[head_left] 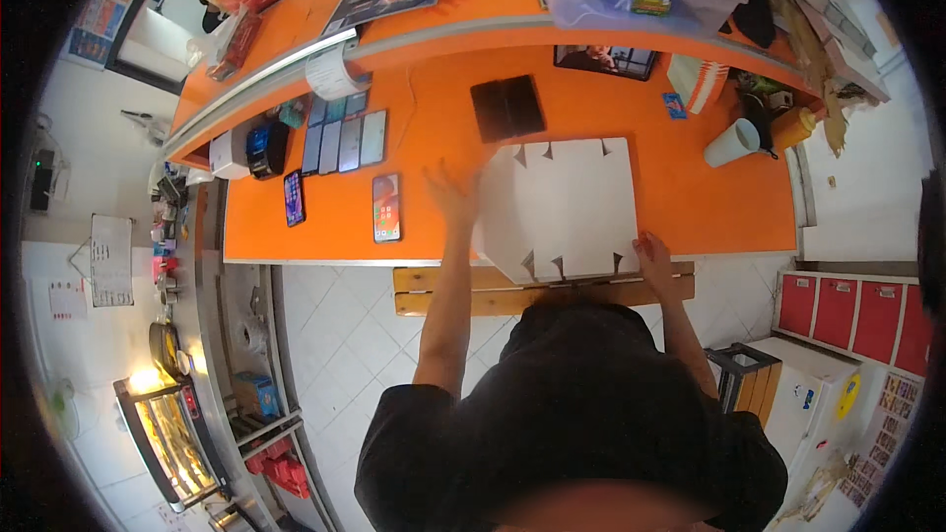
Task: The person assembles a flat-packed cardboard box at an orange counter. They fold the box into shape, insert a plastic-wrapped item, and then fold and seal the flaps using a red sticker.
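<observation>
A flat white cardboard box blank (pixel 567 207), with cut notches along its far and near edges, lies at the front of the orange table, its near edge reaching the table's edge. My left hand (pixel 451 197) is beside the blank's left edge, fingers spread and somewhat blurred, holding nothing that I can see. At the near right corner, my right hand (pixel 654 258) pinches the blank's edge; part of its fingers is hidden. Just left of my left hand lies a phone (pixel 386 208) with a lit screen. Beyond the blank sits a dark square folder-like case (pixel 507 108).
Several phones (pixel 345 143) lie in rows at the left of the orange table (pixel 690 207), with another phone (pixel 295 198) nearer. A pale cup (pixel 732 143) stands at the right. A tablet (pixel 605 61) leans under the raised shelf. A wooden bench (pixel 419 294) runs along the front.
</observation>
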Motion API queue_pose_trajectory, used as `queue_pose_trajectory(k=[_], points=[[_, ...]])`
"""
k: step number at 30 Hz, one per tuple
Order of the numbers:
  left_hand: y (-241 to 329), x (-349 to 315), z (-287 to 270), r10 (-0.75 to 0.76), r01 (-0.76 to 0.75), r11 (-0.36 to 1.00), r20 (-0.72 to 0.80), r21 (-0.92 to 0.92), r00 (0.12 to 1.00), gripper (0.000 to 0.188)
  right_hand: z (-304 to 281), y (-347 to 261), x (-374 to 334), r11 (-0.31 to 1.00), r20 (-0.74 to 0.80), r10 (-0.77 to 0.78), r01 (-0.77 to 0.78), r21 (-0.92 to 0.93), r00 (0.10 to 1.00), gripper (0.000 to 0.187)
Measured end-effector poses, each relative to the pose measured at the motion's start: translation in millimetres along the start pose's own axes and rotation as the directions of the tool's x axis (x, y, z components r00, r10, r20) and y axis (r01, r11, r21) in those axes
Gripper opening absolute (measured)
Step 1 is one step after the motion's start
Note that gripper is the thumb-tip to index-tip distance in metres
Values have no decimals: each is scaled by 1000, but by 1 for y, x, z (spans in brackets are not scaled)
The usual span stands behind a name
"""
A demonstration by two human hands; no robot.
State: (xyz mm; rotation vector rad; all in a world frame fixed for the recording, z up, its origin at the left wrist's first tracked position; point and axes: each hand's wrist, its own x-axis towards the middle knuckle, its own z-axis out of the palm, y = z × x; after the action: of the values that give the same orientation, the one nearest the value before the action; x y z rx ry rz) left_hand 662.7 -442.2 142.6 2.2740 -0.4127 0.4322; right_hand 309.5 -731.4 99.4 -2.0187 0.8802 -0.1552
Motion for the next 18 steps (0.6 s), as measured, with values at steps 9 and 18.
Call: queue_pose_trajectory(k=[9,18], points=[[79,89,137,-123,-125,946,688,299,716,80,-25,-24,-52,979,-147,-88,58,-195,985,59],[23,149,136,-152,-229,894,741,386,655,73,-46,72,-146,942,-461,233,-317,-113,856,53]])
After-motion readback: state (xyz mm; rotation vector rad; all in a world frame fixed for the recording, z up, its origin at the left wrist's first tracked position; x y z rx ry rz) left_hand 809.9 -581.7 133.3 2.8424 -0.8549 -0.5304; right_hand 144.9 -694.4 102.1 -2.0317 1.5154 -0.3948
